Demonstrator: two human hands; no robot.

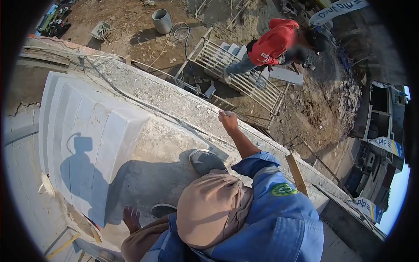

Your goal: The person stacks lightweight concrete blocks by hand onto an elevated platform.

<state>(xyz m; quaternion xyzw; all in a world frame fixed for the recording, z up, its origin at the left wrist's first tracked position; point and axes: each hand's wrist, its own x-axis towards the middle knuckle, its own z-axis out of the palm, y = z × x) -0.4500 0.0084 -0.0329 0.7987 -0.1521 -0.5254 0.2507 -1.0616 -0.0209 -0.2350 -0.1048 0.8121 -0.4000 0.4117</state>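
Observation:
My right hand (228, 121) is stretched out to the far edge of the rough concrete ledge (166, 96). Its fingers are curled there, and whatever they grip is hidden. Low on the left, my left hand (132, 218) has its fingers spread, close to the concrete floor (161, 183) and beside my bent leg. Just left of it stands a stack of pale grey blocks (87, 118), with my shadow falling across its side. One dark shoe (207, 161) rests on the concrete near the ledge; the other shoe (163, 210) is beside my left hand.
Beyond the ledge the ground drops to a lower dirt site. A co-worker in a red top (277, 41) bends over a slatted metal frame (244, 74). A concrete pipe (162, 22), a hose (185, 32) and a wooden board (297, 174) are also around.

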